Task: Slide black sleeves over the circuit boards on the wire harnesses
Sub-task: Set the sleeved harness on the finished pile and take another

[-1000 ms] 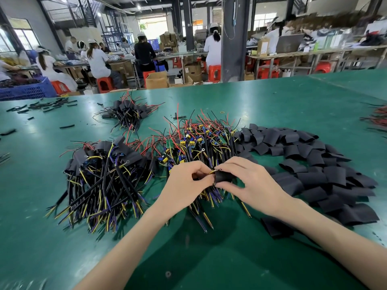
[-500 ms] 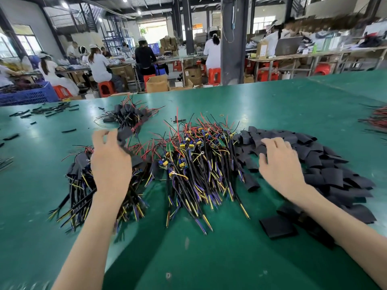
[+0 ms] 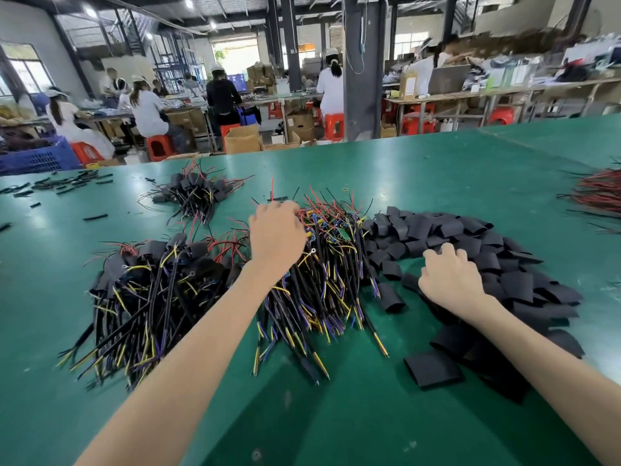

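Far left, the sleeved pile [image 3: 151, 280] lies on the green table [image 3: 437, 169]. Half a sec ago the L hand [image 3: 277, 237] was over that pile; now it's shifted right, onto the top of the bare harnesses [image 3: 329, 280] mid-table. Its fingers curl down into the red/black wire ends, but the back of the hand hides the tips, so we can't tell if one is pinched yet. A green circuit board [image 3: 344, 233] shows just beside it, no sleeve on. The R hand [image 3: 450, 280] lay flat on the black sleeves [image 3: 470, 237] before; now its fingers are bent, knuckles up, digging in. Grip not visible there either. We read it as one unit done and the next cycle started, w/ both parts fetched at once.
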